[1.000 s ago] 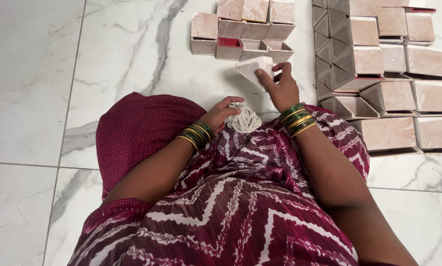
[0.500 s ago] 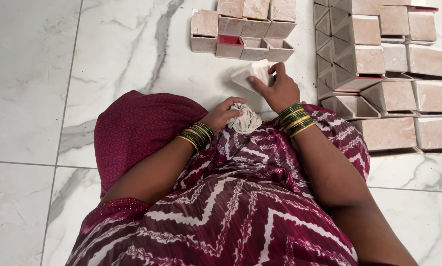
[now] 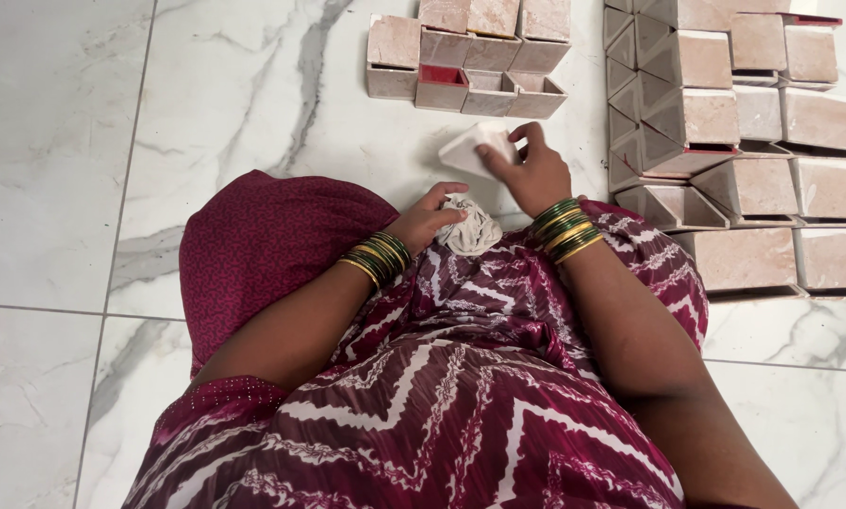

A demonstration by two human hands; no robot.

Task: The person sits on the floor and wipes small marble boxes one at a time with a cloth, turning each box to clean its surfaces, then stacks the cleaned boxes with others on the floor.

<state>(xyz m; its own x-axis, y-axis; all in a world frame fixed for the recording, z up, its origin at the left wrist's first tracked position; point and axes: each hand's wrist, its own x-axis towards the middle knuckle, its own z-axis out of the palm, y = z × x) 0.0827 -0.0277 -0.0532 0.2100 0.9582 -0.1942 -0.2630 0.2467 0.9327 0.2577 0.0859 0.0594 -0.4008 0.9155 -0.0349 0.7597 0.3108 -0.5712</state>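
Note:
I sit on a white marble floor, a maroon patterned garment over my lap. My left hand [image 3: 430, 215] grips a crumpled white cloth [image 3: 473, 231] resting on my lap. My right hand [image 3: 527, 168] reaches forward and holds a small white box [image 3: 477, 149] just above the floor, fingers curled over its right side. Green and gold bangles ring both wrists.
A cluster of small beige boxes [image 3: 468, 52], one with a red inside, lies ahead on the floor. A larger block of similar boxes [image 3: 734, 132] in rows fills the right side. Grey tile joints cross the marble floor [image 3: 206, 104].
My right hand has turned the white box and lowered it slightly toward the floor. The left hand stays on the crumpled cloth.

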